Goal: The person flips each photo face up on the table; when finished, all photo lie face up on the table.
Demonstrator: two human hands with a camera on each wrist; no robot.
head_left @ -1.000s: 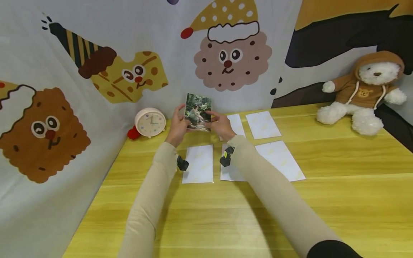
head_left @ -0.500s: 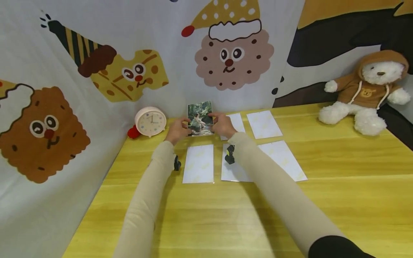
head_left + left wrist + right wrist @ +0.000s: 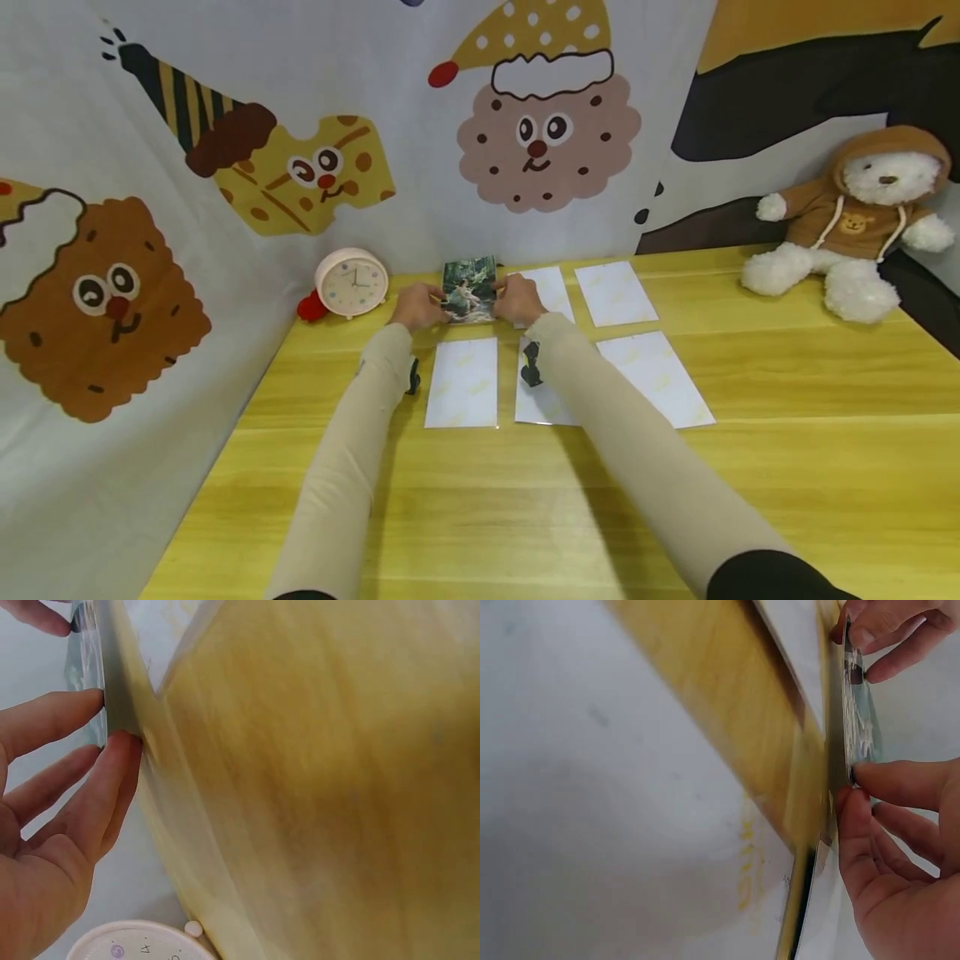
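Observation:
A glossy photo (image 3: pixel 468 292) showing a figure amid green woods is held picture side up near the table's back edge. My left hand (image 3: pixel 417 307) pinches its left edge, thumb and fingers on either side in the left wrist view, where the photo (image 3: pixel 88 667) appears edge-on. On the opposite edge, my right hand (image 3: pixel 519 298) grips it the same way. In the right wrist view the photo (image 3: pixel 856 712) stands close over the tabletop between both hands. White sheets lie around it: one sheet (image 3: pixel 461 383) just in front, another (image 3: pixel 553 292) beside my right hand.
More white sheets (image 3: pixel 617 293) lie to the right, with a further sheet (image 3: pixel 656 379) nearer the front. A pink alarm clock (image 3: pixel 352 283) and a red object (image 3: pixel 311 308) stand left of my left hand. A teddy bear (image 3: pixel 855 225) sits back right, against the cartoon-printed curtain (image 3: pixel 420 167).
Both hands have lowered the photo from upright in front of the curtain down toward the table, tipping it flatter. The sheets, clock and bear stay put.

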